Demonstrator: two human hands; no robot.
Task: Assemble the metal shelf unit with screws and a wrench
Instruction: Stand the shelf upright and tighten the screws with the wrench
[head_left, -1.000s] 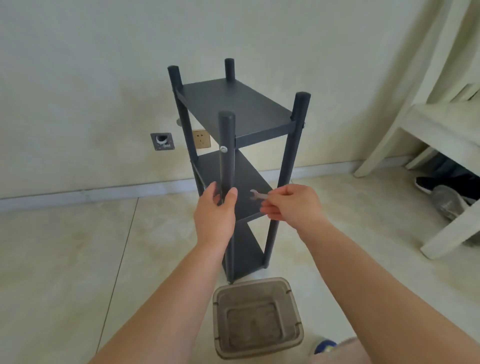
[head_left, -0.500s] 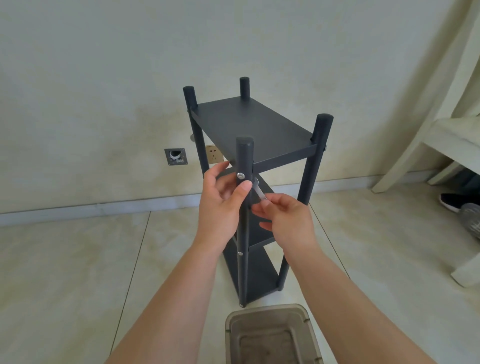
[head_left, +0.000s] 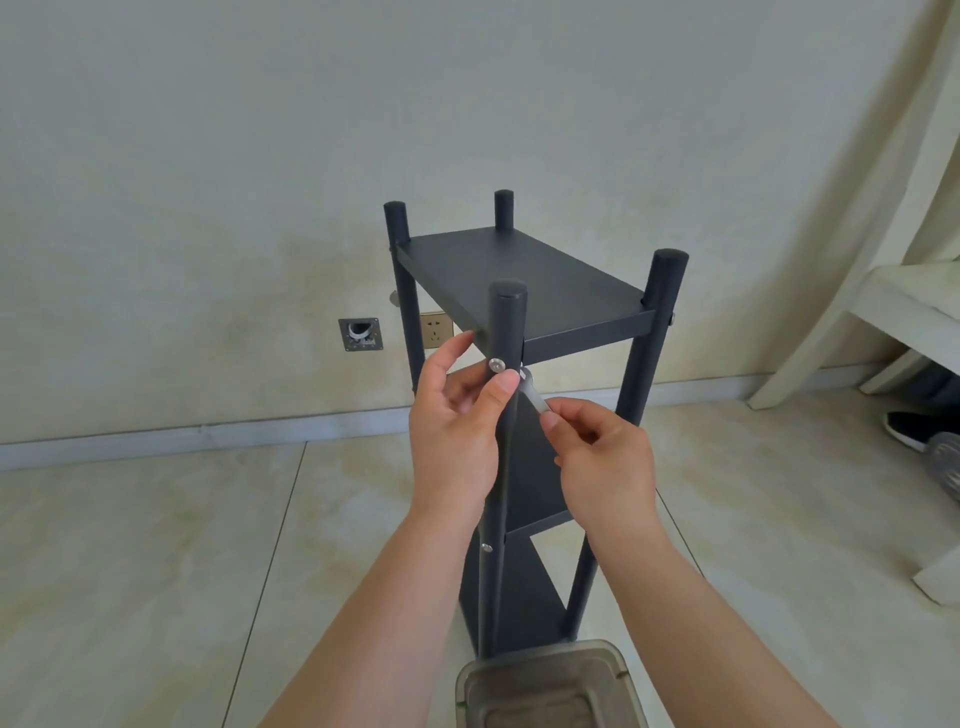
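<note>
A dark grey metal shelf unit (head_left: 519, 280) stands upright on the floor with four round posts and three shelves. On its near post (head_left: 506, 322) sits a silver screw head (head_left: 497, 365), level with the top shelf. My left hand (head_left: 457, 415) wraps round this post, thumb tip just below the screw. My right hand (head_left: 602, 457) pinches a small silver wrench (head_left: 532, 392), whose head reaches behind the post at the screw's height. A second screw (head_left: 487, 547) shows lower on the same post.
A grey translucent plastic box (head_left: 550, 686) lies on the floor at the shelf's foot. White wooden furniture (head_left: 909, 306) stands at the right with a black shoe (head_left: 914, 428) under it. Wall sockets (head_left: 361, 334) sit behind the shelf. Tiled floor spreads to the left.
Both hands have risen along the near post from the middle shelf to the top screw. The wrench came up with my right hand and now sits by the post at the screw.
</note>
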